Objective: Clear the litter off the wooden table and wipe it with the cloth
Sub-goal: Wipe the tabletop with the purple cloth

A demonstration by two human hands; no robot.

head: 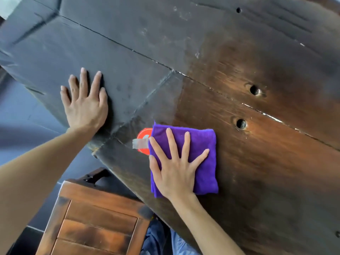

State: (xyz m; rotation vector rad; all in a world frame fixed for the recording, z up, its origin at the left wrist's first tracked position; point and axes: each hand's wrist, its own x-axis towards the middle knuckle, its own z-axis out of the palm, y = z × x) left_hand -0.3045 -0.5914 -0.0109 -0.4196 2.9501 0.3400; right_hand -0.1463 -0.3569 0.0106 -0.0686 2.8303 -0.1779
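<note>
A folded purple cloth (200, 144) lies on the dark wooden table (257, 153) near its front edge. My right hand (174, 166) presses flat on the cloth with its fingers spread. Just left of the cloth, a round red-orange sticker with a grey strip of tape (142, 141) shows on the wood, partly covered by the cloth. My left hand (85, 103) rests flat on the table's left part, fingers straight, holding nothing.
A wooden chair or stool (92, 221) stands below the table's front edge at the lower left. Several round holes (254, 89) and plank seams mark the tabletop. Grey floor shows at the left. Blue fabric (156, 240) appears under the table edge.
</note>
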